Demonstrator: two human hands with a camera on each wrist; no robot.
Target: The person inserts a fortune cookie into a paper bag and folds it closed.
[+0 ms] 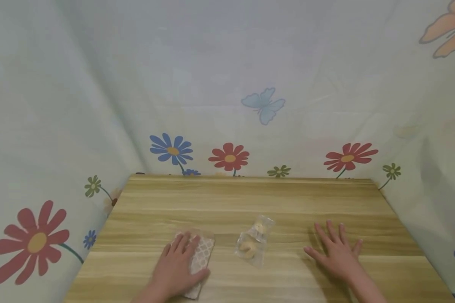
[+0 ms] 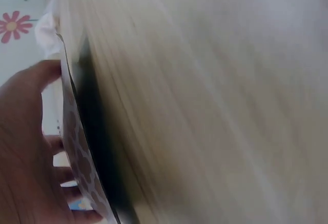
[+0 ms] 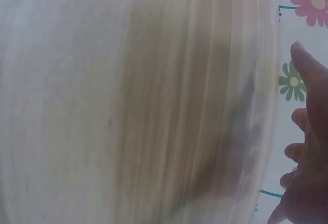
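In the head view my left hand (image 1: 176, 265) lies flat on a thin rectangular piece (image 1: 201, 254) with a beige and white lattice pattern. Its fingers stretch over the top and the thumb sits at the near right edge. The left wrist view shows the patterned piece (image 2: 77, 147) edge-on, with a dark shadow under it. My right hand (image 1: 337, 254) is spread over the right part of the table, holding nothing. Between the hands lie clear plastic wrappers (image 1: 255, 240) with tan, folded cookie-like pieces (image 1: 248, 248) inside.
A wood-grain table (image 1: 288, 198) carries everything. Behind it and at both sides hangs a pale cloth (image 1: 208, 71) printed with flowers and butterflies, close to the table's edges.
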